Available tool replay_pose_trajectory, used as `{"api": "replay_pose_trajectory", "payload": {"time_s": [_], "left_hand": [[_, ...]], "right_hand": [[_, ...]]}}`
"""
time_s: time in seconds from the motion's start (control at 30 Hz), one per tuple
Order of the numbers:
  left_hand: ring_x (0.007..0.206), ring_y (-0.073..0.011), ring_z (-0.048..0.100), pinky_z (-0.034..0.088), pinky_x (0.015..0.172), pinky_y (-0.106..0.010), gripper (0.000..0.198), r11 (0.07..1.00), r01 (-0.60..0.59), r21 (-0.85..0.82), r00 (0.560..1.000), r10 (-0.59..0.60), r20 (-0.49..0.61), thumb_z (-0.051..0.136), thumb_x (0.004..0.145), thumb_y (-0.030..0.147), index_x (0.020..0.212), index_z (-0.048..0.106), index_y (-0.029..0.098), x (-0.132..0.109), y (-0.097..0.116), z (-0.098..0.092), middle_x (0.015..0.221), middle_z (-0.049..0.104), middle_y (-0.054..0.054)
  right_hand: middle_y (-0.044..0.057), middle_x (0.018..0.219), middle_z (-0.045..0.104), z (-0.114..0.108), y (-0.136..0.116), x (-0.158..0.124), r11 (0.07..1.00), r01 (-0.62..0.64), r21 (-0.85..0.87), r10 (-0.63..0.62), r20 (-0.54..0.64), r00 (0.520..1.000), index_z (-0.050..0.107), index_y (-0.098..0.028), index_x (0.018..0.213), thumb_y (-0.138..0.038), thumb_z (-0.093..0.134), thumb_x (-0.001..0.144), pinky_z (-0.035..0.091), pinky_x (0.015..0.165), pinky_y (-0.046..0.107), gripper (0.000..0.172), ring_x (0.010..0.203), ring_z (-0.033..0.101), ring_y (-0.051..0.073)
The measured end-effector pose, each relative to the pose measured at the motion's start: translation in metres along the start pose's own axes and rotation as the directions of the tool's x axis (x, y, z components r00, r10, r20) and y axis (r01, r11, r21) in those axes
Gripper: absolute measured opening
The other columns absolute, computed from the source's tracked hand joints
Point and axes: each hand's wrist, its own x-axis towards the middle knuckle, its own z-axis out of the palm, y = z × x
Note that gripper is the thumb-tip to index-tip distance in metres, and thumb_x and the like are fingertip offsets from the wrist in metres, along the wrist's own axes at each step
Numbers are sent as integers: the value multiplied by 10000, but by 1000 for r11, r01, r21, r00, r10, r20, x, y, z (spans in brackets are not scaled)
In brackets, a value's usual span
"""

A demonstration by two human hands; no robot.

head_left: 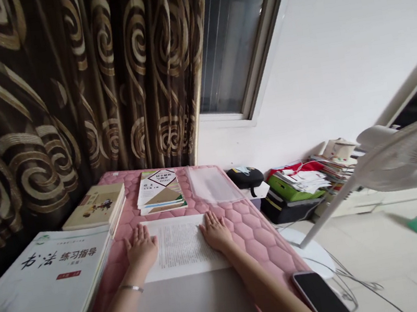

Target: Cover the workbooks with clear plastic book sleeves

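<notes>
A printed sheet or open book page (183, 244) lies flat in front of me, covered in dense small text. Its near part (189, 309) is plain pale grey and stretches toward me; whether it is a second page or a cover I cannot tell. My left hand (142, 245) rests flat on the left edge of the printed page, fingers pointing away, with a bracelet at the wrist. On the right edge lies my right hand (215, 231), fingers extended. Both hands are open and grip nothing.
Stacked books (56, 269) stand at the left, with a smaller book pile (96, 208) behind. Workbooks (161, 191) and a clear plastic sleeve (213, 184) lie at the back of the pink quilted surface (261, 237). A phone (320, 296) is at right; beyond stands a fan (410, 155).
</notes>
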Motion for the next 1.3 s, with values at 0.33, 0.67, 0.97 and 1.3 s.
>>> {"api": "replay_pose_trajectory", "payload": {"time_s": [0.33,0.67,0.97,1.3], "left_hand": [[1340,-308,455,367,1104,-477,491,985,-163,-57,982,156,-106,370,963,321,1385,539,138,-69,-8,1,1457,513,-142],[1141,-300,564,438,1004,-446,414,984,-113,-138,985,92,-148,512,906,296,1285,636,185,-68,-7,2,1216,612,-158],[1203,-352,548,440,993,-512,418,993,-87,-81,986,74,-150,432,930,241,1276,639,131,-75,1,8,1320,578,-237],[1198,-334,559,481,942,-428,441,995,-73,-64,978,58,-202,476,884,199,1294,622,130,-68,3,21,1288,613,-224]], "right_hand": [[261,1497,374,-18,-34,-1,999,16,-30,-17,-51,999,473,-22,1394,-293,375,966,237,1116,509,515,1396,323,350],[101,1083,703,-3,-174,35,953,264,150,-276,65,959,697,-191,1026,-610,743,690,451,873,321,539,1025,645,257],[168,1072,722,-10,-196,76,985,122,122,-128,38,991,714,-140,1063,-605,631,805,464,835,353,538,1022,670,305],[118,1046,736,0,-192,24,938,331,99,-341,102,935,738,-175,977,-607,727,699,438,887,340,513,993,667,279]]}}
